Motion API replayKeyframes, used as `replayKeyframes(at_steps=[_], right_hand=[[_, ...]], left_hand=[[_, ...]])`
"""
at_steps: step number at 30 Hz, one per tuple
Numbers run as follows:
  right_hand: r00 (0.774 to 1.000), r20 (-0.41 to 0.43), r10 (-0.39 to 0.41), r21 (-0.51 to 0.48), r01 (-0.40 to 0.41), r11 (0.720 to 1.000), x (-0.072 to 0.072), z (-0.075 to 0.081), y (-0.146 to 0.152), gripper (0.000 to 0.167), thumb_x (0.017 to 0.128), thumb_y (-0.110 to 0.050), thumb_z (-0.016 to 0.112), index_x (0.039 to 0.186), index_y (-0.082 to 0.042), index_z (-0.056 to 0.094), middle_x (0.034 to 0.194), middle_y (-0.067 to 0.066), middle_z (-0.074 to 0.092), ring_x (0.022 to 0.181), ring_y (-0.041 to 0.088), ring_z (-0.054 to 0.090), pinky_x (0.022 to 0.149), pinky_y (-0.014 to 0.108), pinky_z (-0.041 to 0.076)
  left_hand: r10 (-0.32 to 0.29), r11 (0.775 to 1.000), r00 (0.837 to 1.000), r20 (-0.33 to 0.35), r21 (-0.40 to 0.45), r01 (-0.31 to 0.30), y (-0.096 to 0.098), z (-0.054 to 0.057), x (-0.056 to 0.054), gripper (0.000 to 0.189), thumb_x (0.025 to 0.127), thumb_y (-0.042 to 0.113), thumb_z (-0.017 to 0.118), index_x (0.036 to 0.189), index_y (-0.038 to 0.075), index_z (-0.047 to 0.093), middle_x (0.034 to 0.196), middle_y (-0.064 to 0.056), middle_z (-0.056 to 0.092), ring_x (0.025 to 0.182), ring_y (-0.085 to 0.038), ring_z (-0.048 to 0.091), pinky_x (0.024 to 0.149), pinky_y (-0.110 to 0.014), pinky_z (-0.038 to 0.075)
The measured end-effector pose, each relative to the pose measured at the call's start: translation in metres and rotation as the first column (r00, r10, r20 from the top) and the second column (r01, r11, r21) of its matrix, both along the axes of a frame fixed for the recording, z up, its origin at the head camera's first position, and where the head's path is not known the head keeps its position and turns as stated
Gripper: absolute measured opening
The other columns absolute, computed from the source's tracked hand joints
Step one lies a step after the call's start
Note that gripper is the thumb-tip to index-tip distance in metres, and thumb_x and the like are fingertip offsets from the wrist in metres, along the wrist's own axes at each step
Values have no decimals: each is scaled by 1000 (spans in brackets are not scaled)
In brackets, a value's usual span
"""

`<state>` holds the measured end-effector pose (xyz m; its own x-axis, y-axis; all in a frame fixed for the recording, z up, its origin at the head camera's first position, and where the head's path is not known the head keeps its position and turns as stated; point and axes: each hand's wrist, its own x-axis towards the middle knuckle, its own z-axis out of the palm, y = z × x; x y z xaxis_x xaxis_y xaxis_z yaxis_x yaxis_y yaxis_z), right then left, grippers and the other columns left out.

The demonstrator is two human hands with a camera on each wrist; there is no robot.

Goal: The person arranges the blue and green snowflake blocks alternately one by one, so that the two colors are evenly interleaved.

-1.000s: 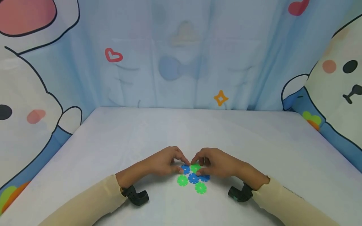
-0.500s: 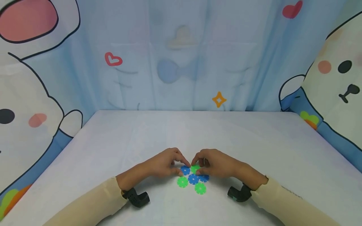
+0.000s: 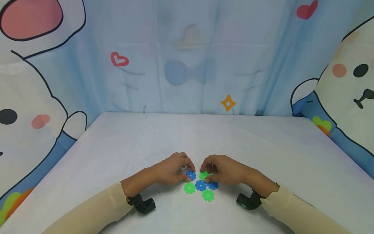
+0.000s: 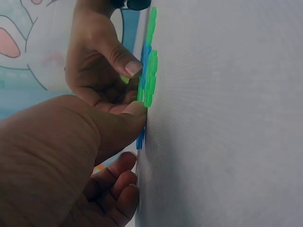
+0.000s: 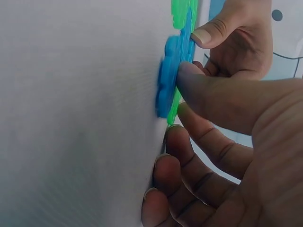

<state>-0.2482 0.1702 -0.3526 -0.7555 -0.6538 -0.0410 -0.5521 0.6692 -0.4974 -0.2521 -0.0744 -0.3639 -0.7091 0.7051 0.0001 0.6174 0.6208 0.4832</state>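
Small notched plastic discs in blue and green lie in a cluster on the white table. My left hand point(image 3: 170, 169) pinches the far-left blue disc point(image 3: 191, 175) between thumb and index finger, both fingertips at its edge. Opposite it, my right hand point(image 3: 225, 169) holds the far green disc point(image 3: 204, 175) the same way; its lower right is covered by the thumb. A narrow gap separates these two discs. Nearer the body lie a middle blue disc point(image 3: 201, 186), another blue disc point(image 3: 213, 186) beside it, a left green disc point(image 3: 189, 188) and a front green disc point(image 3: 208, 195).
The white table point(image 3: 187, 136) stretches back to a light blue curtain point(image 3: 140, 81) with cartoon animals at both sides. A black wrist camera point(image 3: 142, 204) sits under the left wrist, and another black wrist camera point(image 3: 249, 201) under the right.
The hands have drawn slightly apart, the left fingertips going left and the right ones going right with the green disc. The gap between the two held discs has widened.
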Motion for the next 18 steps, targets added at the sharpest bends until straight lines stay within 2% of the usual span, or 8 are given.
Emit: replayKeyframes(at_steps=[11, 18], right_hand=[[1000, 5, -17, 38, 16, 999, 0, 1, -3, 28, 84, -27, 79, 99, -20, 57, 89, -7, 56, 82, 11, 51, 72, 24, 44], [1000, 5, 20, 16, -20, 1000, 0, -1, 0, 26, 85, -26, 78, 106, -21, 63, 88, -8, 56, 80, 10, 50, 71, 23, 44]], left_hand=[[-30, 998, 998, -48, -50, 27, -3, 0, 1, 21, 92, 27, 67, 112, 21, 65, 115, 5, 55, 113, -14, 45, 101, -33, 41], [-35, 997, 993, -113, -78, 26, -3, 1, 0, 23, 90, 31, 68, 110, 21, 65, 110, 7, 59, 109, -13, 47, 100, -34, 41]])
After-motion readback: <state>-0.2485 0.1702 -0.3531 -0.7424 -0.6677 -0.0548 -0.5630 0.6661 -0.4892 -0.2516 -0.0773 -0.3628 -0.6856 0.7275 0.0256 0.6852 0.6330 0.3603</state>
